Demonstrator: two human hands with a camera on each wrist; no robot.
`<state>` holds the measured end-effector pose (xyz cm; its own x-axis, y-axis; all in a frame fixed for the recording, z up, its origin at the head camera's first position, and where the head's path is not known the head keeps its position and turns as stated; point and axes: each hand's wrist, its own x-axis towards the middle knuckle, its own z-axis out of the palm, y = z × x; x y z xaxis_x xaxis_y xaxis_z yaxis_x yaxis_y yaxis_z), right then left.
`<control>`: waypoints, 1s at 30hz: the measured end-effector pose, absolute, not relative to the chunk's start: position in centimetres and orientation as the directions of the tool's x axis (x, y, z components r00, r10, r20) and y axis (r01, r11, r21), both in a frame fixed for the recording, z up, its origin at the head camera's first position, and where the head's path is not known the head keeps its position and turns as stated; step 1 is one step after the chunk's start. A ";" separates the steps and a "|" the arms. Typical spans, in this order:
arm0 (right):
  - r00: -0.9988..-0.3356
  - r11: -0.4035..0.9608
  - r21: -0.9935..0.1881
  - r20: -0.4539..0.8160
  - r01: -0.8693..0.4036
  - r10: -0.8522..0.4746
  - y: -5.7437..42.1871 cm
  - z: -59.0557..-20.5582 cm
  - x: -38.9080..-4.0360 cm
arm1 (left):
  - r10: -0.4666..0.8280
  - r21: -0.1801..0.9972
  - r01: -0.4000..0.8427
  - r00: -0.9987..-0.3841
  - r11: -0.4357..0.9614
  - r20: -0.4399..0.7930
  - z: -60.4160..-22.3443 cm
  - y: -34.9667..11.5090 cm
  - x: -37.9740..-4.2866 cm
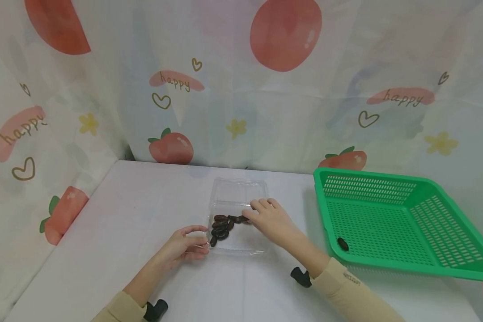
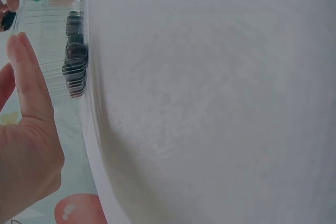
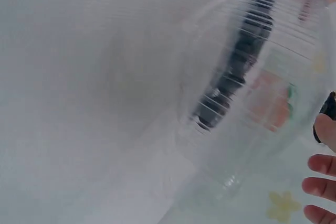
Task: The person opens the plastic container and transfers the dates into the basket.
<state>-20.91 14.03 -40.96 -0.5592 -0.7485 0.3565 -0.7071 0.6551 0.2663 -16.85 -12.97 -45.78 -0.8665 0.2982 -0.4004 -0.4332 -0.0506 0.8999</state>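
Note:
A clear plastic box (image 1: 241, 239) with its lid (image 1: 239, 191) folded back lies on the white table. Several dark, glossy, date-like oval pieces (image 1: 220, 229) are gathered at its left side and along the back of its base. My left hand (image 1: 185, 245) holds the box's left edge near the front corner. Over the box's back right part is my right hand (image 1: 274, 222). Its thumb and fingers pinch one dark, date-like oval piece (image 3: 328, 111), partly hidden by the thumb in the right wrist view.
At the right stands a green perforated plastic basket (image 1: 390, 264), with one dark oval piece (image 1: 343, 244) lying in its near left corner. The white table (image 1: 145, 197) meets a fruit-printed curtain (image 1: 237, 103) at the back and left.

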 end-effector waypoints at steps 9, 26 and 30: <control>-0.609 0.727 0.237 0.416 -0.644 -0.675 16.7 -39.1 -19.4 | 0.288 0.898 -0.438 -0.866 -0.046 -0.408 -45.9 -13.0 -17.0; -0.696 0.833 0.169 0.477 -0.527 -0.537 23.7 -38.6 -17.9 | 0.277 0.899 -0.438 -0.867 -0.032 -0.413 -46.1 -13.0 -16.9; -0.698 0.849 0.145 0.508 -0.507 -0.504 25.4 -38.7 -17.6 | 0.279 0.898 -0.438 -0.867 -0.034 -0.412 -46.0 -12.9 -16.8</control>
